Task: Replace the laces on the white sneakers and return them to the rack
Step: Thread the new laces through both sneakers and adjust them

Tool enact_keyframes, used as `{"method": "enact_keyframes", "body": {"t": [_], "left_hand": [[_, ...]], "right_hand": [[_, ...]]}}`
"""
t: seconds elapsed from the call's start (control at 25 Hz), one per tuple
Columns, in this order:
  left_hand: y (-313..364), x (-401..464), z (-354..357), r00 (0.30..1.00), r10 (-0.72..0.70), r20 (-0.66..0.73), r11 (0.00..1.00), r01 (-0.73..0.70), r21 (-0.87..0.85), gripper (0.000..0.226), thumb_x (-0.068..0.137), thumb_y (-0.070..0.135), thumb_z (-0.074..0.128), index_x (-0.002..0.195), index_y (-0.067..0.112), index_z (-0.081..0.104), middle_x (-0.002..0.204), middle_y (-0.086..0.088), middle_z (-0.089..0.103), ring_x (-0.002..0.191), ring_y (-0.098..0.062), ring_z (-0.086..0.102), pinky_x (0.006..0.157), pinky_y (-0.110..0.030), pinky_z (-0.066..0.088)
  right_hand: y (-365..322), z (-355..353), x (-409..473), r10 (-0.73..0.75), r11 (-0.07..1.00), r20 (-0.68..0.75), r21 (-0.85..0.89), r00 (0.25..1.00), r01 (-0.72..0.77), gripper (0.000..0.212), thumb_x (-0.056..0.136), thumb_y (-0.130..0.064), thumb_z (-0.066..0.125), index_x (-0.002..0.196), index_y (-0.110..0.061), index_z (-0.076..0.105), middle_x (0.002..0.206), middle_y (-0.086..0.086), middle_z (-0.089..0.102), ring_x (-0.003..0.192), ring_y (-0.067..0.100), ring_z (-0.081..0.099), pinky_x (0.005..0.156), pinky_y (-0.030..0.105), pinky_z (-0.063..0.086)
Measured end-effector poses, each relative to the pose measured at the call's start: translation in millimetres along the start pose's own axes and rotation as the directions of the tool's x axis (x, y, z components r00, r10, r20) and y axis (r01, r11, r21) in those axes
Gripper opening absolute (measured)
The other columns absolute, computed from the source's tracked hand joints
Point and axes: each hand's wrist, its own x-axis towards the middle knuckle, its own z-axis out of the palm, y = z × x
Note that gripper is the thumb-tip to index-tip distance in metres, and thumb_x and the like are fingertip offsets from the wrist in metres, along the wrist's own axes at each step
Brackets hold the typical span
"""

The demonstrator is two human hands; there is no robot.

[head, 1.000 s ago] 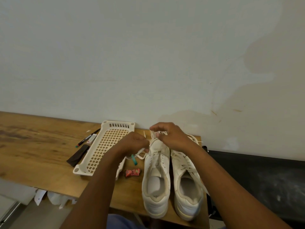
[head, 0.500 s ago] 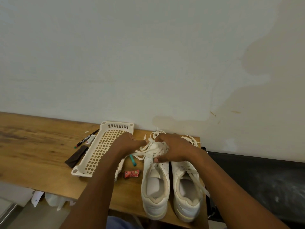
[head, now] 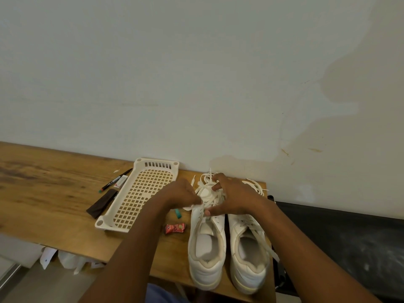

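Two white sneakers stand side by side on the wooden table [head: 43, 193], heels toward me: the left sneaker [head: 206, 248] and the right sneaker [head: 249, 254]. Both hands work over the left sneaker's front. My left hand [head: 181, 194] pinches a white lace [head: 209, 199] at the shoe's left side. My right hand [head: 231, 199] lies over the toe with fingers curled into the tangle of lace. Loose lace [head: 254, 185] also lies beyond the right sneaker's toe.
A cream perforated plastic tray [head: 140, 197] lies left of the sneakers. Left of it are a marker [head: 115, 180], a small white box [head: 121, 181] and a dark brown strip [head: 102, 203]. A red wrapper [head: 175, 228] and a teal cap [head: 178, 213] lie near the left sneaker. A black surface [head: 341, 232] adjoins on the right.
Both hands dropped from above the toe onto the left sneaker's front. The lace bundle now spreads loosely over the toe, and my right hand shifted right with fingers into it.
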Motion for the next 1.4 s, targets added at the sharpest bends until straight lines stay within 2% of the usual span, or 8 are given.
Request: {"method": "enact_keyframes", "body": {"t": [0.12,0.32,0.4,0.56,0.64,0.76,0.96,1.4], "left_hand": [[4.3,-9.6,-17.4,0.968,0.080,-0.236,0.898,-0.173,-0.405,0.027,0.094,0.019,0.063,0.071,0.006,0.068,0.058,-0.003,0.052,0.051,-0.012,0.043,0.050,-0.025,0.034],[-1.6,-23.5,-36.7,0.913,0.312,-0.262,0.063,-0.295,-0.954,0.020,0.080,0.017,0.061,0.062,0.015,0.053,0.064,0.000,0.046,0.044,-0.005,0.026,0.043,-0.020,0.019],[-5.4,-25.7,-37.0,0.904,0.341,-0.258,0.158,-0.325,-0.932,0.010,0.072,0.018,0.063,0.066,0.013,0.057,0.088,-0.005,0.064,0.045,-0.003,0.028,0.042,-0.018,0.018],[-0.3,-24.3,-27.4,0.978,0.162,-0.129,0.796,-0.207,-0.569,0.025,0.082,0.030,0.066,0.067,0.014,0.056,0.062,-0.004,0.056,0.045,-0.009,0.036,0.050,-0.024,0.028],[-4.9,-13.3,-15.4,0.990,-0.009,-0.142,0.954,-0.034,-0.297,0.029,0.090,0.036,0.073,0.080,0.011,0.061,0.072,-0.006,0.061,0.055,-0.009,0.049,0.052,-0.024,0.035],[-12.3,-4.3,-2.1,0.998,-0.028,-0.059,0.993,0.021,-0.120,0.037,0.080,0.039,0.085,0.103,0.014,0.069,0.101,0.002,0.068,0.083,-0.008,0.060,0.062,-0.022,0.042],[-6.6,-0.8,1.2,0.998,0.059,-0.003,0.997,-0.059,0.053,0.015,0.078,0.020,0.086,0.092,0.020,0.081,0.089,0.007,0.075,0.085,-0.009,0.067,0.076,-0.023,0.055],[-2.0,-9.6,-12.0,0.999,-0.029,0.035,0.991,0.033,-0.130,0.024,0.098,0.017,0.056,0.076,0.008,0.058,0.067,-0.002,0.050,0.057,-0.012,0.039,0.054,-0.025,0.033]], "right_hand": [[1.0,0.2,-0.6,0.014,1.000,0.008,0.001,1.000,-0.014,0.117,0.061,-0.075,0.084,0.156,-0.035,0.026,0.146,-0.018,0.055,0.137,0.018,0.048,0.107,0.046,0.048],[2.7,0.7,0.8,0.015,1.000,0.016,-0.011,1.000,-0.015,0.119,0.062,-0.076,0.083,0.157,-0.036,0.024,0.148,-0.018,0.053,0.140,0.019,0.046,0.109,0.045,0.045],[3.0,0.6,1.1,0.013,1.000,0.015,-0.018,1.000,-0.013,0.119,0.063,-0.076,0.083,0.157,-0.036,0.023,0.149,-0.019,0.052,0.141,0.019,0.045,0.110,0.044,0.045],[1.6,-2.3,0.1,0.005,1.000,0.020,-0.020,1.000,-0.004,0.114,0.066,-0.072,0.084,0.157,-0.036,0.026,0.150,-0.017,0.052,0.140,0.019,0.046,0.109,0.042,0.045],[1.3,-4.2,-1.0,-0.009,1.000,0.036,-0.008,0.999,0.009,0.100,0.071,-0.068,0.083,0.153,-0.035,0.036,0.148,-0.015,0.053,0.136,0.017,0.049,0.108,0.041,0.046],[2.4,-6.2,-1.5,-0.065,0.998,0.040,-0.004,0.997,0.065,0.057,0.082,-0.054,0.081,0.131,-0.033,0.060,0.137,-0.010,0.058,0.125,0.016,0.055,0.102,0.038,0.048],[1.7,-1.7,0.1,-0.089,0.995,-0.041,0.043,0.995,0.091,0.011,0.087,-0.034,0.080,0.097,-0.031,0.075,0.116,-0.011,0.066,0.108,0.011,0.058,0.095,0.036,0.052],[-1.2,0.9,1.8,0.040,0.999,-0.037,-0.008,0.998,-0.041,0.014,0.082,-0.028,0.081,0.089,-0.039,0.075,0.116,-0.015,0.065,0.105,0.011,0.062,0.090,0.038,0.056]]}}
